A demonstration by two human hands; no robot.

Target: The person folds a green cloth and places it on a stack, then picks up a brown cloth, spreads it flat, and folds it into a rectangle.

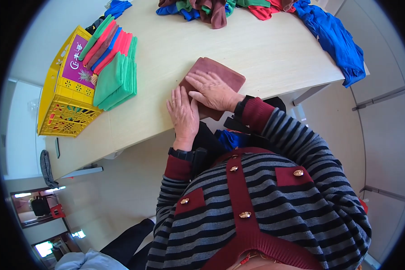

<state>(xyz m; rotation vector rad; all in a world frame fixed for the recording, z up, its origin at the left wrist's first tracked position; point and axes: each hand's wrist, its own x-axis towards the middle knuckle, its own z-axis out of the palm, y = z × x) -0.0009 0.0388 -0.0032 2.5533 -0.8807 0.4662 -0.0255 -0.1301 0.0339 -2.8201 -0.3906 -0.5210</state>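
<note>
A folded brown cloth [229, 78] lies flat near the front edge of the table. My right hand [213, 91] rests on top of it, fingers stretched out and palm down. Beside it, my left hand [183, 112] lies flat with its fingers extended, at the left edge of the cloth. Neither hand grips anything. Part of the cloth is hidden under my hands.
To the left, folded green cloths [117, 83] and a row of red, blue and brown ones [109, 47] lean against a yellow plastic crate [54, 103]. Crumpled cloths [211, 11] lie at the far edge. A blue cloth [333, 38] hangs over the right side.
</note>
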